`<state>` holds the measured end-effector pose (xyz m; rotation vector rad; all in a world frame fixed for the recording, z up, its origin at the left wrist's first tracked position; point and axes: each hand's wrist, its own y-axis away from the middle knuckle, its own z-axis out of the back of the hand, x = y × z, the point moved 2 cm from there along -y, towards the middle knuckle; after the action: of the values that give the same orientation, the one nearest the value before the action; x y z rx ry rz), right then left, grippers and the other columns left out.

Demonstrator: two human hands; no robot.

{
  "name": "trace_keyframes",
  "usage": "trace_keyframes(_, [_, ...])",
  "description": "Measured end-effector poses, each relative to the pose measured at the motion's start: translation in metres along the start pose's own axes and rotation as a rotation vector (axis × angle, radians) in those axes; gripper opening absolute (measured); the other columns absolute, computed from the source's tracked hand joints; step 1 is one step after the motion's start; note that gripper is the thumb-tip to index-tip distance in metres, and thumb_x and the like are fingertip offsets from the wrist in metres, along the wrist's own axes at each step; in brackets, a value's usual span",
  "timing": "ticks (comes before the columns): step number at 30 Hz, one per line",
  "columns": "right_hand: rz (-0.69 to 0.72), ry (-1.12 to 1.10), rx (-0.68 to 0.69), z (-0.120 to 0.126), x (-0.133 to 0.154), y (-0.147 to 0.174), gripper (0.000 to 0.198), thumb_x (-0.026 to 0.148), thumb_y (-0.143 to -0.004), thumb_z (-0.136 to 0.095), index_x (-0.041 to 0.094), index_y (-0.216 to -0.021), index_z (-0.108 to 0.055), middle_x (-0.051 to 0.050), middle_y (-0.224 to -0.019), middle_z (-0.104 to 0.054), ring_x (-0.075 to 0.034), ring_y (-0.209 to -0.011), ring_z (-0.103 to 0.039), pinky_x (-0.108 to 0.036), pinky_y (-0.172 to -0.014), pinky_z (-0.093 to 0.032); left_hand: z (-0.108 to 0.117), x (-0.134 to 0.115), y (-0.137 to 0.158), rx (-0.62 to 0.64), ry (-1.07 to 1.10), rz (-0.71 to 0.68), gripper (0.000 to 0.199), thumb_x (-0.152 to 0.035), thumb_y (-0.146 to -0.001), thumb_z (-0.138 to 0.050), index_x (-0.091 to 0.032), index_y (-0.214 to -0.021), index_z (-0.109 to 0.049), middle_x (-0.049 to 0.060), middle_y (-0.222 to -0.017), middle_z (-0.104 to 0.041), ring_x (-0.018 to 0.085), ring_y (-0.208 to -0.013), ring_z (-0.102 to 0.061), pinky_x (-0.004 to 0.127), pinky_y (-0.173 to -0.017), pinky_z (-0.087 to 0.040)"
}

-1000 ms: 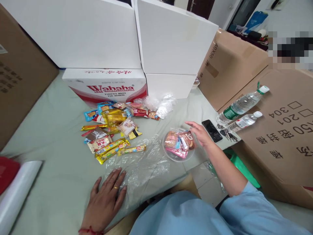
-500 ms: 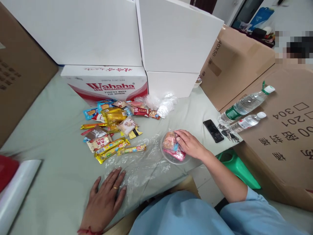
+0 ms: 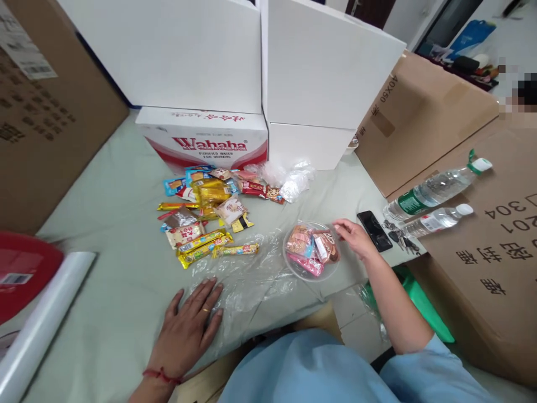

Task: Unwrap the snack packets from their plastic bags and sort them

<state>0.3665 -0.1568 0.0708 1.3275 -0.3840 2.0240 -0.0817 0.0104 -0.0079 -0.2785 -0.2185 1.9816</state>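
My left hand [image 3: 189, 326] lies flat with fingers spread on the cloth-covered table, at the edge of a sheet of clear plastic film [image 3: 247, 280]. My right hand [image 3: 356, 237] is beside the right rim of a round clear bowl [image 3: 287, 262]; its fingers are loosely bent and I see nothing in them. Whether the fingertips touch the rim, I cannot tell. Inside the bowl lie a wrapped pastry [image 3: 299, 240], a brown snack packet [image 3: 327, 246] and a pink packet [image 3: 308, 265]. Left of the bowl, one yellow snack stick [image 3: 236, 250] rests near a pile of snack packets [image 3: 212, 193].
A Wahaba-marked carton [image 3: 210, 146] and white panels [image 3: 312, 61] stand behind the snacks. To the right are a phone [image 3: 374, 230], keys [image 3: 400, 236], two water bottles [image 3: 438, 187] and large cardboard boxes [image 3: 482, 302]. A white roll [image 3: 46, 324] lies at left.
My right hand has moved right, off the bowl's contents to beside its rim, and the brown packet now shows. My left hand stays flat. The camera view has shifted a little.
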Motion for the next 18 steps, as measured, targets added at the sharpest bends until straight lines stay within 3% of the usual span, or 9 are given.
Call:
trace_keyframes(4, [-0.037, 0.090, 0.366, -0.001, 0.003, -0.010, 0.043, 0.053, -0.084, -0.063, 0.016, -0.105, -0.073, -0.001, -0.078, -0.068, -0.014, -0.064, -0.056, -0.028, -0.064, -0.047, 0.000, -0.001, 0.000, 0.008, -0.003, 0.008, 0.056, -0.039, -0.094, -0.050, -0.024, -0.147, -0.049, 0.013, -0.151, -0.056, 0.030, -0.135, -0.057, 0.053, -0.120, -0.021])
trace_keyframes(8, [-0.016, 0.224, 0.458, -0.002, 0.006, -0.017, 0.036, 0.049, -0.087, -0.056, 0.017, -0.089, -0.073, 0.002, -0.063, -0.061, -0.013, -0.056, -0.049, -0.025, -0.056, -0.040, 0.002, -0.002, -0.001, 0.010, 0.003, 0.011, 0.058, -0.039, -0.094, -0.050, -0.024, -0.150, -0.046, 0.012, -0.153, -0.054, 0.030, -0.136, -0.056, 0.052, -0.122, -0.020])
trace_keyframes(12, [0.079, 0.328, 0.222, 0.014, -0.003, -0.032, 0.032, 0.045, -0.084, -0.058, 0.018, -0.075, -0.071, -0.001, -0.067, -0.067, -0.017, -0.067, -0.058, -0.025, -0.063, -0.044, 0.004, 0.000, -0.001, 0.007, 0.044, 0.027, 0.060, -0.041, -0.094, -0.051, -0.028, -0.152, -0.044, 0.010, -0.153, -0.054, 0.028, -0.136, -0.057, 0.049, -0.122, -0.020])
trace_keyframes(15, [0.017, 0.358, -0.052, 0.036, -0.013, -0.052, 0.030, 0.042, -0.084, -0.058, 0.017, -0.073, -0.072, -0.002, -0.066, -0.068, -0.017, -0.067, -0.060, -0.025, -0.062, -0.045, 0.006, 0.002, -0.001, 0.006, 0.083, 0.032, 0.064, -0.041, -0.094, -0.052, -0.029, -0.156, -0.039, 0.009, -0.153, -0.054, 0.027, -0.135, -0.057, 0.048, -0.122, -0.021])
trace_keyframes(18, [-0.028, 0.372, -0.206, 0.050, -0.016, -0.081, 0.034, 0.039, -0.089, -0.054, 0.013, -0.079, -0.073, -0.004, -0.065, -0.067, -0.019, -0.067, -0.062, -0.026, -0.060, -0.046, 0.007, 0.004, -0.001, 0.003, 0.110, 0.035, 0.072, -0.042, -0.094, -0.052, -0.028, -0.161, -0.027, 0.009, -0.152, -0.055, 0.027, -0.136, -0.057, 0.047, -0.121, -0.023])
